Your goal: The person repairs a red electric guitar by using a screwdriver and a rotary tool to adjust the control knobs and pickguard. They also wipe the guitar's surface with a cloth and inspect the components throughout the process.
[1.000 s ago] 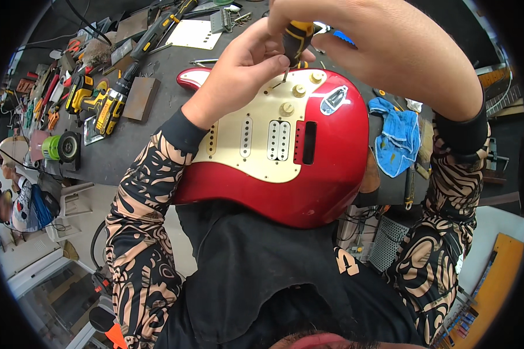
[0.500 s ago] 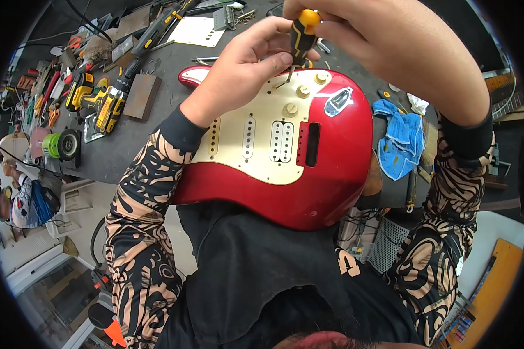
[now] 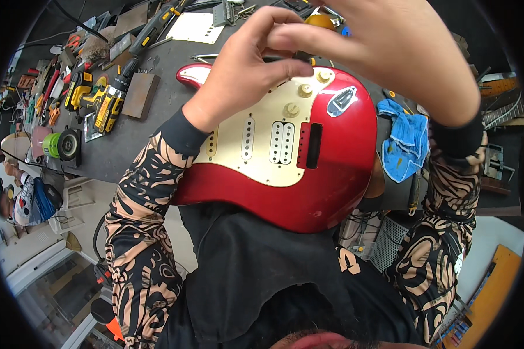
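Observation:
A red electric guitar body (image 3: 343, 174) with a cream pickguard (image 3: 262, 168) lies on the bench edge and partly over my lap. Above the guard's upper part, my left hand (image 3: 236, 78) is curved, its thumb apart from its fingers. My right hand (image 3: 384, 52) reaches in from the right, one blurred finger crossing in front of the left fingers. Beside it shows the yellow end of a screwdriver (image 3: 320, 22); my right hand covers most of the tool and appears closed around it. Below the hands are cream control knobs (image 3: 291, 109) and a metal jack plate (image 3: 343, 101).
A blue cloth (image 3: 404, 145) lies right of the guitar. Toward the left are a yellow-black cordless drill (image 3: 108, 104), a brown block (image 3: 141, 96) and a green-black round tool (image 3: 63, 143). A white plate (image 3: 197, 27) lies behind. Another person (image 3: 26, 198) is at far left.
The screwdriver's yellow end has shifted slightly right and down. My right hand has come lower across it, and its shaft is hidden. My left thumb has stretched right, off the tool.

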{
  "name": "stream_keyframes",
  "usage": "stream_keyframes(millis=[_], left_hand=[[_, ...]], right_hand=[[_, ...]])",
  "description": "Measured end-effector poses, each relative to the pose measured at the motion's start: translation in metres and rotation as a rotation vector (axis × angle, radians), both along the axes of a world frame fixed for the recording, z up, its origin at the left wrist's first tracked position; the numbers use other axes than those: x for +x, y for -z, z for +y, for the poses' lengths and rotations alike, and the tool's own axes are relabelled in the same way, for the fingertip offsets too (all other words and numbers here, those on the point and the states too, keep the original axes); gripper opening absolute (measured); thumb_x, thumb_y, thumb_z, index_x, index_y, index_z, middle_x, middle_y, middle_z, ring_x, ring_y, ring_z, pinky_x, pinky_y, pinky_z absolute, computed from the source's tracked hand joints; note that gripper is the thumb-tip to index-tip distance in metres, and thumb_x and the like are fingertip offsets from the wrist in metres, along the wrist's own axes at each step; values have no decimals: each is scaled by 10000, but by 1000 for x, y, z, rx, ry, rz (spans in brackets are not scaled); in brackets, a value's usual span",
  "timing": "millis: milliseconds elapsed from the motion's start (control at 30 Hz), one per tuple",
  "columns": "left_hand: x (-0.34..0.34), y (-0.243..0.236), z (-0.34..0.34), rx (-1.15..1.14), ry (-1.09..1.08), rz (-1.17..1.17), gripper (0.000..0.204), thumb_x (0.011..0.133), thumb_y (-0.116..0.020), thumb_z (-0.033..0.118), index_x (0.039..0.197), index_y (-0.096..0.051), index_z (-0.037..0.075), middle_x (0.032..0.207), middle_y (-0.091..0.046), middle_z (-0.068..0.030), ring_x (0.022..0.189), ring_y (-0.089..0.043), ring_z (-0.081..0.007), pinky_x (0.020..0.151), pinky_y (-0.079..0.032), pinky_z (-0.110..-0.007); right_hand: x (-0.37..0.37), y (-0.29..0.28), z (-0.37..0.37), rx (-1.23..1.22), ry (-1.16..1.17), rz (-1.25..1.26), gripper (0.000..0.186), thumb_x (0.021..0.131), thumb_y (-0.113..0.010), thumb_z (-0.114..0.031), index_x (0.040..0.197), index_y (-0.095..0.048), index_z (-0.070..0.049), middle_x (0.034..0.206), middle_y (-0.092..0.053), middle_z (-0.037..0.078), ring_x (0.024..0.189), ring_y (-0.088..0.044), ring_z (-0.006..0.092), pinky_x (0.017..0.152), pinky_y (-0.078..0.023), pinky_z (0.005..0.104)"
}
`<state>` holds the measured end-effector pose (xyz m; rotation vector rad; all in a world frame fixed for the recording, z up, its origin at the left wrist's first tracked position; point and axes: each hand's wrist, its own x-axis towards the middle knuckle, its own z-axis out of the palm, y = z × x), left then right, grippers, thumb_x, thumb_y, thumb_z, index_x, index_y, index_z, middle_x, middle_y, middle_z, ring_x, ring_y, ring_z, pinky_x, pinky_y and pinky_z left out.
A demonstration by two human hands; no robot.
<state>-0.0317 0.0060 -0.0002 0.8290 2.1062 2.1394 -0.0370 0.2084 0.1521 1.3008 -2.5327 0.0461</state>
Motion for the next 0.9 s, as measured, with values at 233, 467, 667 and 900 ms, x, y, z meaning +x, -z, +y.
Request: stream_keyframes(millis=[233, 467, 667, 900], left_hand=[[-2, 4, -8, 75, 226, -83, 553, 1038, -706, -44, 1544, -484, -32, 1417, -677, -140, 1295, -702, -243, 1093, -569, -362], [0, 1, 0, -89, 32, 148, 658, 944, -856, 27, 1504, -511, 24, 1382, -598, -85, 1265, -615, -182, 1047, -550, -359], [4, 7, -10, -36, 93, 65, 574, 1082, -614, -48, 1625, -427, -41, 1538, -613, -155, 1409, -612, -235, 1181, -493, -404], [-1, 11, -17, 71, 229, -22, 465, 1073, -641, -43, 1522, -521, -53, 1421, -656, -116, 1395, -608, -213, 1167, -495, -400]], right_hand=[[15, -20, 4, 95, 2, -208, 378, 1007, -739, -380, 861, -706, -33, 719, -658, 138, 684, -696, 344, 673, -566, 411], [1, -25, -23, 330, 186, -154, 441, 994, -761, -371, 770, -681, 1, 706, -643, 156, 703, -684, 356, 702, -572, 409], [6, -28, -11, 238, 111, -203, 452, 1005, -747, -374, 757, -686, 0, 700, -647, 156, 685, -686, 353, 681, -569, 408], [-3, -30, -5, 215, -2, -263, 434, 1018, -731, -367, 789, -708, 0, 719, -660, 154, 672, -692, 347, 658, -566, 405]])
